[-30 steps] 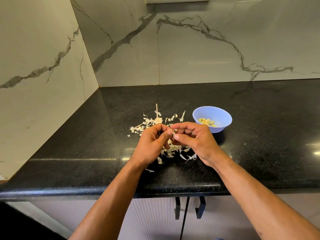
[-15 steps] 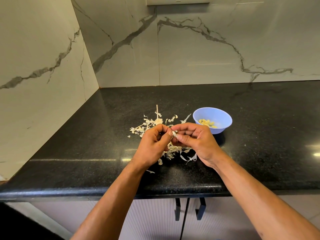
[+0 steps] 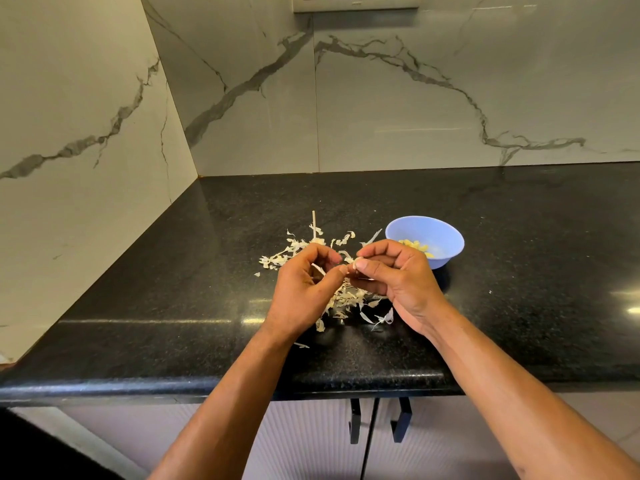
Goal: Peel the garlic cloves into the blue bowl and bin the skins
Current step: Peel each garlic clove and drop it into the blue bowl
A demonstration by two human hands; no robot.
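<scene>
Both hands have lifted slightly, fingers hiding most of garlic clove (image 3: pixel 354 264).

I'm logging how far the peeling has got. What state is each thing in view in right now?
garlic clove: pinched between both hands' fingertips, above the counter.
left hand: fingers curled, pinching the clove.
right hand: fingers curled, pinching the clove.
blue bowl: upright, holding a few peeled cloves.
garlic skins: scattered loose on the black counter, not binned.
cabinet doors: closed.
</scene>
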